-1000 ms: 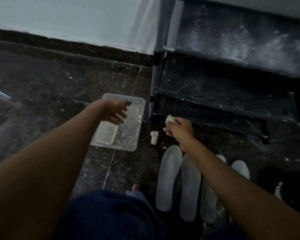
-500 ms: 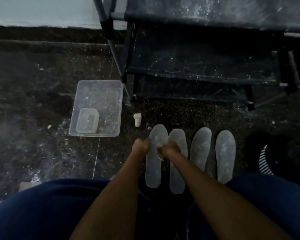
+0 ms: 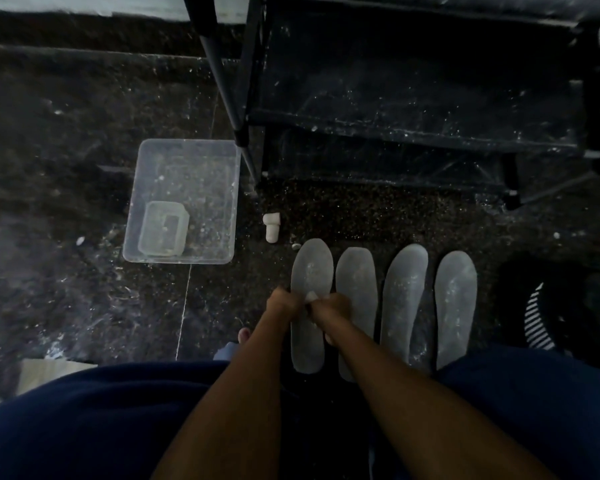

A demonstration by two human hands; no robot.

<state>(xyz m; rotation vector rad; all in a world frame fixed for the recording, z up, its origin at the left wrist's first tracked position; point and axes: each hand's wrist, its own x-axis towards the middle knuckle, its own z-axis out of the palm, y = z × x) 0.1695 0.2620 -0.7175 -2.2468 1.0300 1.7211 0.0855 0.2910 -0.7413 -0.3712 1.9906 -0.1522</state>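
Dark speckled floor [image 3: 84, 174] carries a row of insoles. Over the leftmost insole [image 3: 311, 265], the left hand [image 3: 284, 303] and right hand [image 3: 334, 306] meet, fingers grasping a small white piece [image 3: 311, 296]. The work looks barely begun, with the other three insoles [image 3: 405, 292] untouched.

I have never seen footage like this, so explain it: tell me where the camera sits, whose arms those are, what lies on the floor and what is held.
This is one picture from a camera worn on a person's head, looking down at their own bare arms and dark blue trousers. On the dark floor lie four pale insoles in a row, a clear tray with a smaller container inside, and a white stopper-like piece. Behind stands a dark rack. Over the leftmost insole the right hand pinches a small white lump; the left hand curls against it, its grip unclear.
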